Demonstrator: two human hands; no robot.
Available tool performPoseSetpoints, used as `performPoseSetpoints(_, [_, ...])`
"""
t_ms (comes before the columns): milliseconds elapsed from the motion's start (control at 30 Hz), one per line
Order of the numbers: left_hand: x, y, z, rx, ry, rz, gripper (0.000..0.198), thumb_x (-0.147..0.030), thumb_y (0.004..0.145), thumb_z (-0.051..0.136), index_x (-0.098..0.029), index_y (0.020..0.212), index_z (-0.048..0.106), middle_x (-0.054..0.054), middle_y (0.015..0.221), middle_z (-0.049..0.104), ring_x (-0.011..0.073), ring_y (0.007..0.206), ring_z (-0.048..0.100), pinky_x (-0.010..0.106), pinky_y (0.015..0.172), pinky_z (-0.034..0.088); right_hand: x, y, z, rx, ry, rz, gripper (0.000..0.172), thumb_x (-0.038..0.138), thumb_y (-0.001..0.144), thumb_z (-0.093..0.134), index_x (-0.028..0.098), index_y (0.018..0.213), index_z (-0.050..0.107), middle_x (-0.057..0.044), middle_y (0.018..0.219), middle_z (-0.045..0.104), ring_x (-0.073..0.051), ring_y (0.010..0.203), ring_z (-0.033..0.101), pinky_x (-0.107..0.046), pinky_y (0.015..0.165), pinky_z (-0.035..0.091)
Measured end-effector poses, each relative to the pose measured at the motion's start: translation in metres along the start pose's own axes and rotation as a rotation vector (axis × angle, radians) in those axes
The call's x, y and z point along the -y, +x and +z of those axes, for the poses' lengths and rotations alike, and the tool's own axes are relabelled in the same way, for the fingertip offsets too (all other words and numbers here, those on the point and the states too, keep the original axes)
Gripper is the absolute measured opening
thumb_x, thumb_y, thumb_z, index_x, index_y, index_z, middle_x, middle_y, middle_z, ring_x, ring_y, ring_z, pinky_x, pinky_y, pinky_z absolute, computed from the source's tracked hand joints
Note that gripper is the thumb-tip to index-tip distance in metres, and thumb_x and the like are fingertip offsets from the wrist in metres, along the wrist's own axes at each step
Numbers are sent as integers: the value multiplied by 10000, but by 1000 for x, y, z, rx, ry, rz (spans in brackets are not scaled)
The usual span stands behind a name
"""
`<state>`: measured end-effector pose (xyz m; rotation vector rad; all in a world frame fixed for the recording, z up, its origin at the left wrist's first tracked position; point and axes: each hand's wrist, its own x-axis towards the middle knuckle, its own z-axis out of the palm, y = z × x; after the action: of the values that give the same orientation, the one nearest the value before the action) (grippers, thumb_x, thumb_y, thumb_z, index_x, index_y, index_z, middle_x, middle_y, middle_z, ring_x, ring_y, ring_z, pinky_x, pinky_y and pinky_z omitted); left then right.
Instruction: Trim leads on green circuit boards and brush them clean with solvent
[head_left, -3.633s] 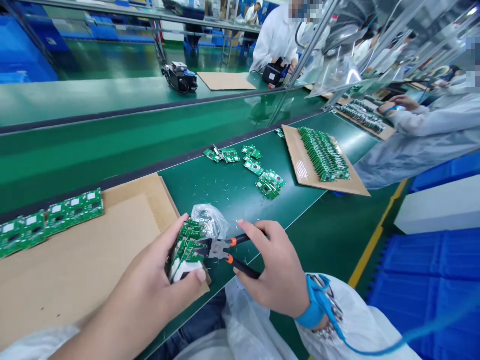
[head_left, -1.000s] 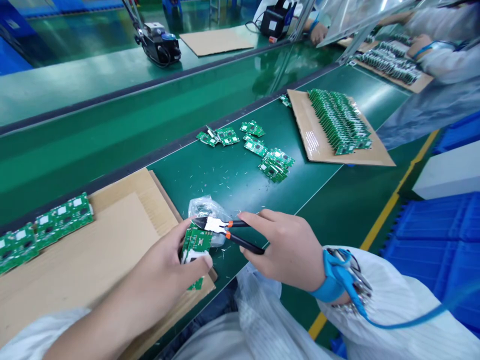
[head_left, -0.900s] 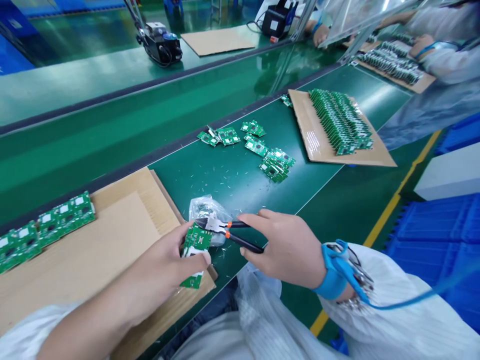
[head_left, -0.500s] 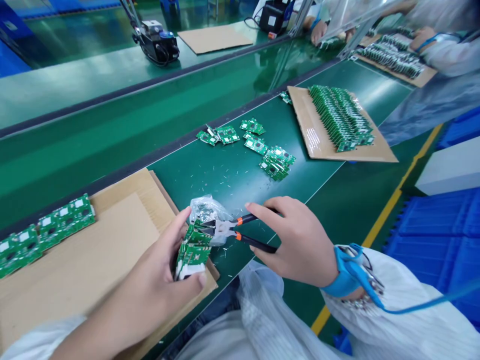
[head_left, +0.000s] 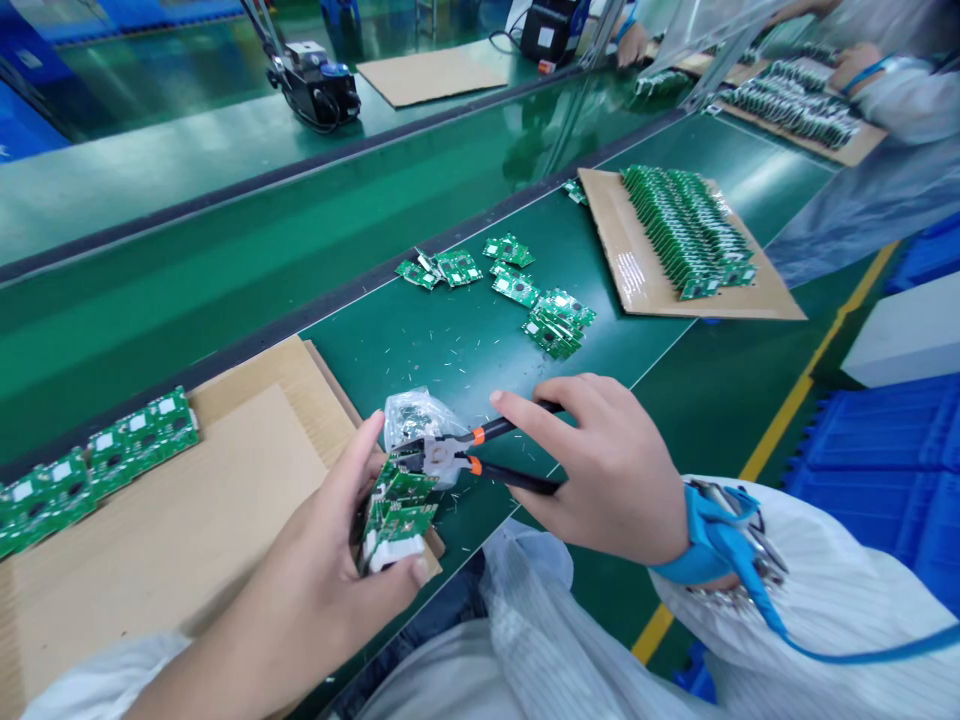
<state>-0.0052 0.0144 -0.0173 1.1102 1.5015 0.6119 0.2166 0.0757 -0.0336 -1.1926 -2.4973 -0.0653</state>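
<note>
— What does each grip have hold of?

— The left hand (head_left: 330, 590) is closed around a small stack of circuit boards (head_left: 395, 508), with the thumb across the near white end and the fingers wrapped behind. The right hand (head_left: 600, 470) is closed on the black handles of the cutters (head_left: 450, 458). Its forefinger lies along the upper handle. The handles stand a little apart, and the jaws look only slightly open.

— Why is the stack tilted like that?

— It is held on edge over the near corner of a cardboard sheet (head_left: 187, 500), its top edge turned toward the cutter nose, which meets it there. I judge that this angle puts the edge within reach of the blades and in the person's sight.

— And the stretched forefinger?

— Probably to steady a fine tool while the other fingers squeeze.

— What lies around them?

— Just behind the nose is a crumpled clear plastic bag (head_left: 412, 415). A row of boards (head_left: 97, 470) sits at the far left of the cardboard sheet, on the left hand's side. Fine wire clippings (head_left: 450, 352) are scattered over the green tabletop (head_left: 390, 340). Further out, loose boards (head_left: 555, 320) lie in small piles. Well off to the right, a second cardboard (head_left: 645, 285) holds boards in tight rows (head_left: 690, 230).

— The blue band?

— It is a wrist strap (head_left: 705, 535) on the right wrist with a blue cord trailing off, likely there to ground the person.
</note>
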Motion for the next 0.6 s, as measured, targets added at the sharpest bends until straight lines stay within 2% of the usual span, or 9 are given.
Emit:
performPoseSetpoints(100, [-2, -1, 2, -15, -1, 6, 864, -379, 757, 658, -318, 1471, 175, 36, 1499, 352, 266, 1305, 425, 258, 921, 482, 0, 2, 0, -1, -9, -6, 466, 283, 717, 598, 172, 1170, 597, -108, 909, 585, -233, 774, 486, -375, 665, 384])
performPoseSetpoints(233, [-5, -1, 3, 14, -52, -23, 872, -363, 780, 639, -303, 1482, 125, 47, 1510, 337, 269, 1312, 421, 275, 923, 498, 0, 2, -1, -5, -9, -12, 429, 275, 732, 587, 181, 1149, 611, -95, 886, 595, -217, 746, 484, -356, 641, 378])
performPoseSetpoints(367, [-2, 2, 0, 62, 43, 19, 843, -369, 784, 636, -281, 1479, 167, 45, 1523, 313, 286, 1373, 319, 344, 1048, 406, 1, 3, 0, -23, -39, -30, 412, 280, 734, 592, 175, 1131, 626, -84, 852, 609, -199, 701, 475, -336, 602, 362])
performPoseSetpoints(500, [-1, 5, 2, 34, 27, -8, 758, -356, 775, 636, -259, 1439, 283, 65, 1414, 470, 281, 1252, 475, 375, 1025, 419, 2, 4, 0, -32, -84, -39, 394, 290, 742, 588, 182, 1118, 638, -74, 831, 626, -186, 674, 473, -324, 587, 349])
performPoseSetpoints(600, [-4, 5, 5, 47, -24, -2, 702, -314, 778, 626, -257, 1414, 332, 58, 1351, 530, 259, 1185, 528, 344, 982, 446, 2, 5, 0, -31, -119, -44, 371, 295, 763, 574, 194, 1114, 640, -69, 815, 628, -176, 657, 470, -318, 577, 334])
